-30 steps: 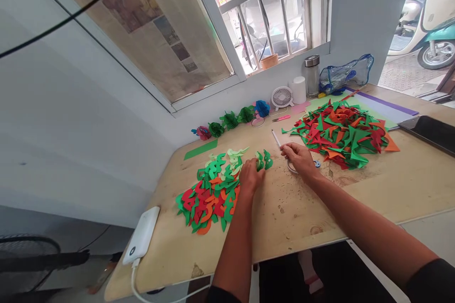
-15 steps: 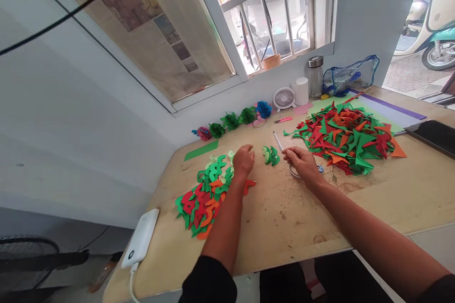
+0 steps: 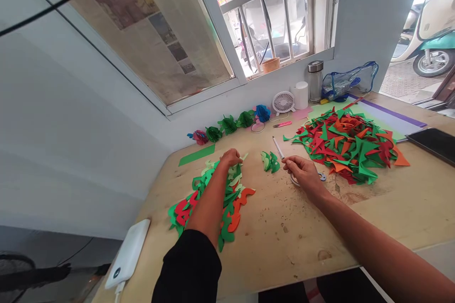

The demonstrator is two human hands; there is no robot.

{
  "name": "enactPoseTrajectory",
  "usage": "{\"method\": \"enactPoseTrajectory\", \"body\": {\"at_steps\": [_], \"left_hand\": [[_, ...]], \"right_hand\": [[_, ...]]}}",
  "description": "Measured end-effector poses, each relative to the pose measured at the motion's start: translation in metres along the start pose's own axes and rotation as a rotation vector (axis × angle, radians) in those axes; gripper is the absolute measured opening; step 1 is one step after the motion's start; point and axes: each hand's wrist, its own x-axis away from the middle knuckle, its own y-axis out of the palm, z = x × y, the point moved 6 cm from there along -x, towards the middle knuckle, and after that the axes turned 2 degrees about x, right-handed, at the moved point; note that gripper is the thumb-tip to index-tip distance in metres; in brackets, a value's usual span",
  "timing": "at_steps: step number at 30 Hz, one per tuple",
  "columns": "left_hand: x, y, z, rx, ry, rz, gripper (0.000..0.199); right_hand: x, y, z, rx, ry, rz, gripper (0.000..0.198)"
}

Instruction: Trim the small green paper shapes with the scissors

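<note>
My left hand reaches over the pile of curved paper cutouts, which are green, light green, red and orange. Its fingers are curled down, and a light green paper cutout pokes out beside the fingertips. Farther right, my right hand rests on the table, thumb and forefinger pinched together at the near end of a white pencil. Whatever is in that pinch is hidden. Scissors handles show partly from under this hand. Between the hands lies a small green cutout group.
A large heap of paper scraps covers the right side, near a dark phone. Along the wall stand paper flowers, a small fan and a glass bottle. A white power bank lies at the left edge.
My left hand has moved left and lower onto the cutout pile, its fingers more curled. My right hand stays by the pencil. The view has shifted slightly.
</note>
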Motion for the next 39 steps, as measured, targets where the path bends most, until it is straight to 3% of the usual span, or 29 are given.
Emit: {"method": "enactPoseTrajectory", "body": {"at_steps": [6,15,25,32,35,39], "left_hand": [[0.007,-0.003,-0.007,0.136,-0.035,0.017,0.032],[0.025,-0.011,-0.009,0.319,-0.038,0.239,0.007],[0.043,-0.028,-0.011,0.544,-0.019,0.398,0.012],[0.052,-0.053,-0.013,0.754,-0.019,0.459,0.012],[0.066,-0.052,-0.004,0.891,-0.007,0.453,0.020],[0.093,-0.022,0.034,1.047,0.045,0.321,0.026]], "right_hand": [[0.000,-0.001,-0.002,0.002,-0.007,0.009,0.029],[-0.001,-0.001,-0.001,0.017,-0.033,-0.006,0.029],[0.000,-0.002,0.001,-0.029,-0.020,0.007,0.028],[-0.002,-0.002,0.006,-0.061,-0.019,-0.001,0.031],[-0.002,-0.002,0.006,-0.066,-0.023,-0.009,0.034],[0.000,0.001,0.002,0.014,-0.038,-0.049,0.035]]}}
